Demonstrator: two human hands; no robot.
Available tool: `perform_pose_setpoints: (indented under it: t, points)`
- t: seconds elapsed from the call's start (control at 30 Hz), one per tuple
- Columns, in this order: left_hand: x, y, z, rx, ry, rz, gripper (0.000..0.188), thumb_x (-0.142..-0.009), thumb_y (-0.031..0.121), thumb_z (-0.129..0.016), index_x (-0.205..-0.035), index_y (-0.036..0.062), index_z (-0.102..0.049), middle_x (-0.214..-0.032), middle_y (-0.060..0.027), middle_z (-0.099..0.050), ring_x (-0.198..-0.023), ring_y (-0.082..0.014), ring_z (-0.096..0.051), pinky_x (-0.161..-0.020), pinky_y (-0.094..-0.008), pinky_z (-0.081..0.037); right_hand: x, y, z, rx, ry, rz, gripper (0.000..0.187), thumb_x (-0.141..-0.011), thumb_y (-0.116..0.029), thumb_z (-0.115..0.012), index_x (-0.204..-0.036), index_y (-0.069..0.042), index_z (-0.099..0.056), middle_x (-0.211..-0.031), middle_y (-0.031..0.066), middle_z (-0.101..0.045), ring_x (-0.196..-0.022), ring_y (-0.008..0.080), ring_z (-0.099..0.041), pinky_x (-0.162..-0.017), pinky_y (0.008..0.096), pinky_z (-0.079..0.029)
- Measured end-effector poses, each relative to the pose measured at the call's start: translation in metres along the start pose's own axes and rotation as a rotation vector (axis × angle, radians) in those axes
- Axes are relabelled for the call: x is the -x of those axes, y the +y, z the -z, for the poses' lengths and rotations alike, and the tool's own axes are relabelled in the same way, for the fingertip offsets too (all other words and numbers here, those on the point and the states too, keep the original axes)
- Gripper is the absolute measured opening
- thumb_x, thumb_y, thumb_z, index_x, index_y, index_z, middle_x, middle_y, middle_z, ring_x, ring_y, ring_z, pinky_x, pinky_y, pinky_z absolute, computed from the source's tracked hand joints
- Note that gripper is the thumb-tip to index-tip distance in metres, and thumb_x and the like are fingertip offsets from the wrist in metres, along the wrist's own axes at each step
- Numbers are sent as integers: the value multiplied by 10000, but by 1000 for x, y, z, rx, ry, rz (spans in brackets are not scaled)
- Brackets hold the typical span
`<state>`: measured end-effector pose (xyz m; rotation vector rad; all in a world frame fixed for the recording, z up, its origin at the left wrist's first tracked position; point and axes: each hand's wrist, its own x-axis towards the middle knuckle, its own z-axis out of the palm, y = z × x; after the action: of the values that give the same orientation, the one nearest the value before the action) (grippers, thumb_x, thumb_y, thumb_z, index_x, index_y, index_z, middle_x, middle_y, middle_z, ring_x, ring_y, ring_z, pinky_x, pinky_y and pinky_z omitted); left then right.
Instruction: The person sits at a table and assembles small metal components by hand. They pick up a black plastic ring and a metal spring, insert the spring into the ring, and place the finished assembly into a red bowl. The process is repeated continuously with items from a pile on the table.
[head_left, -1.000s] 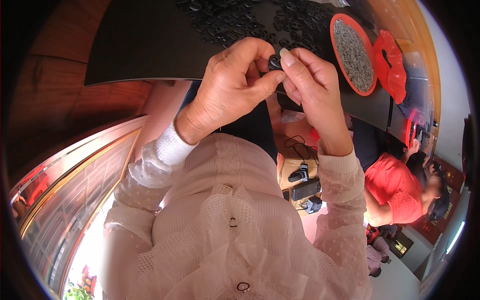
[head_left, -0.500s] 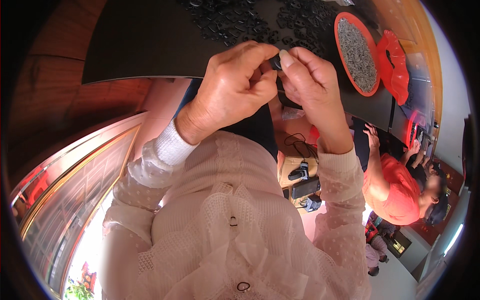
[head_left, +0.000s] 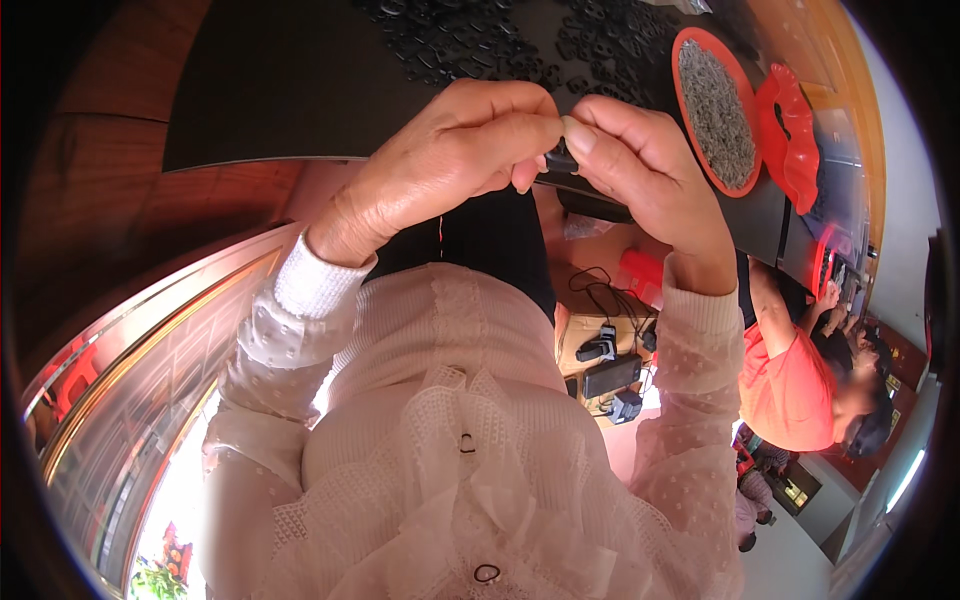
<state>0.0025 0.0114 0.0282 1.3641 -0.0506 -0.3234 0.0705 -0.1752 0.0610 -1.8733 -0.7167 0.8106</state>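
Note:
Between my two hands, over the near edge of the dark table [head_left: 270, 100], is a small black plastic piece [head_left: 561, 157]. My left hand [head_left: 460, 140] pinches it from the left, thumb and fingers pressed together. My right hand [head_left: 640, 165] grips it from the right, the thumb lying along its top. Fingers cover most of the piece, so its full shape is hidden. Just beyond the hands, many loose black plastic parts [head_left: 450, 40] lie spread over the tabletop.
An orange-red bowl [head_left: 748, 95] full of small grey metal pins stands at the right, beside a red wavy-edged dish [head_left: 790, 130]. Below the table, a cardboard box [head_left: 580, 335] carries black devices and cables. A person in a red shirt [head_left: 790, 390] sits at the right.
Both wrists have spread outward and my left hand has turned over flatter. The black piece has shifted slightly toward me, still held between both hands. The person at right has lowered an arm.

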Motion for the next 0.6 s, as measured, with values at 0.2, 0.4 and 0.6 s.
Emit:
perform_pose_setpoints:
  t: [0.2,0.4,0.6]
  points:
    - [0,1,3,-9,-63,-16,175,-851,191,-535,-805,30,-587,-649,8,-523,-525,-12,-347,-474,-186,-254,2,2,-6,63,80,74,237,-940,-194,-563,-795,-10,-523,-624,3,-415,-579,80,-372,-498,267,-338]
    - [0,1,4,176,-12,50,167,-843,165,-538,-829,9,-594,-657,7,-515,-562,-15,-410,-477,-172,-255,9,6,-14,605,259,419,295,-835,-312,-684,-920,-58,-562,-718,92,-563,-607,265,-579,-519,336,-459]
    - [1,-1,7,150,-50,23,160,-838,164,-544,-827,11,-589,-664,20,-493,-601,-15,-442,-485,-169,-263,5,6,-16,759,287,533,256,-792,-237,-710,-867,-61,-540,-740,79,-550,-624,277,-589,-494,354,-454]
